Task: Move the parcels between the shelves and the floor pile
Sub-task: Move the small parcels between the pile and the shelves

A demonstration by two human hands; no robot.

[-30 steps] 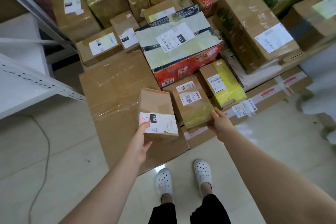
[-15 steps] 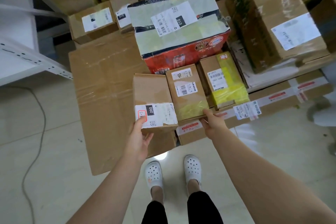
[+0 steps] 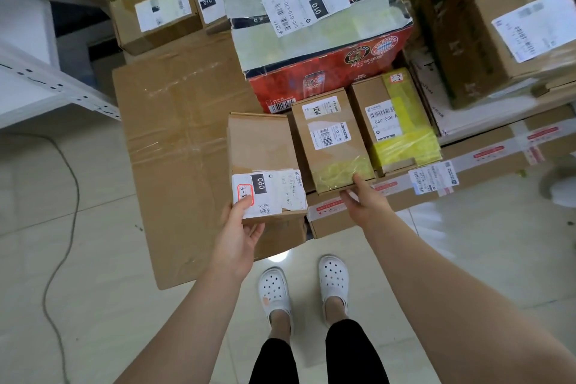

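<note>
Left hand [image 3: 240, 231] is gripping the near end of the 060 box [image 3: 260, 146], fingers hiding underneath. Right hand [image 3: 364, 201] is pinching the near edge of the yellow-taped box [image 3: 330, 140] just beside it. Both are sitting at the pile [image 3: 174, 134] front, long axes pointing away.

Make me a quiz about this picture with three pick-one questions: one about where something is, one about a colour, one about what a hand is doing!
1. Where is the red printed cardboard carton? A) on a white shelf B) just beyond the small brown cardboard box labelled 12V4 C) beside the grey cable
2. What colour are the perforated clog shoes? A) white B) black C) green
3. What is the left hand doing? A) hanging empty B) pressing the floor C) gripping the small brown cardboard box labelled 060
1 B: its red side rises right behind that box. 2 A: both shoes are white. 3 C: its thumb lies on the label, fingers curl underneath.
</note>
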